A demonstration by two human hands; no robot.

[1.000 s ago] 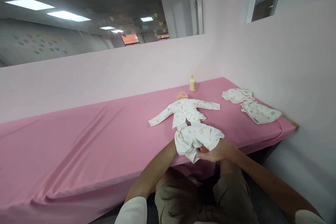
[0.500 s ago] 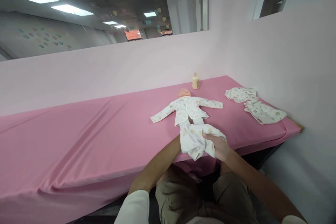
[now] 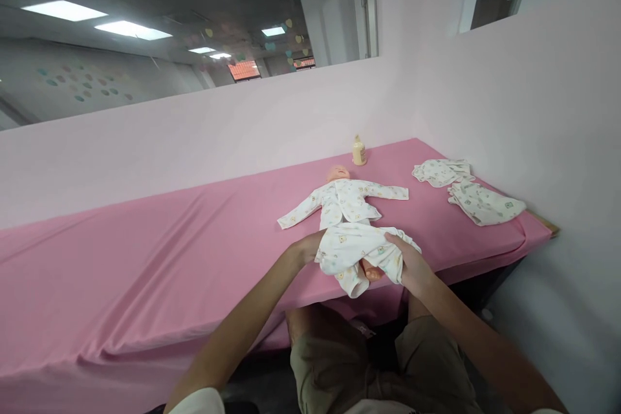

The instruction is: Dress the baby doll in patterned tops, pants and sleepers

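A baby doll (image 3: 338, 173) lies on its back, wearing a white printed jacket (image 3: 350, 197) with the sleeves spread out. Matching baby pants (image 3: 349, 246) are bunched over its legs. A bare foot (image 3: 372, 270) of the doll shows between the pant legs. My left hand (image 3: 311, 247) grips the left side of the pants, its fingers mostly hidden by the cloth. My right hand (image 3: 411, 264) is closed on the right side, with the thumb on top of the fabric.
The doll rests on a bed with a pink sheet (image 3: 194, 259), near its front edge. Behind its head stands a cream pump bottle (image 3: 359, 152). Folded white printed clothes (image 3: 486, 204) lie at the right, by the wall. A mirror or window (image 3: 194, 19) spans the back wall.
My left hand has come out to the left and into view, stretching the pants sideways. A foot of the doll now shows below the cloth. The pants sit slightly higher, towards the jacket.
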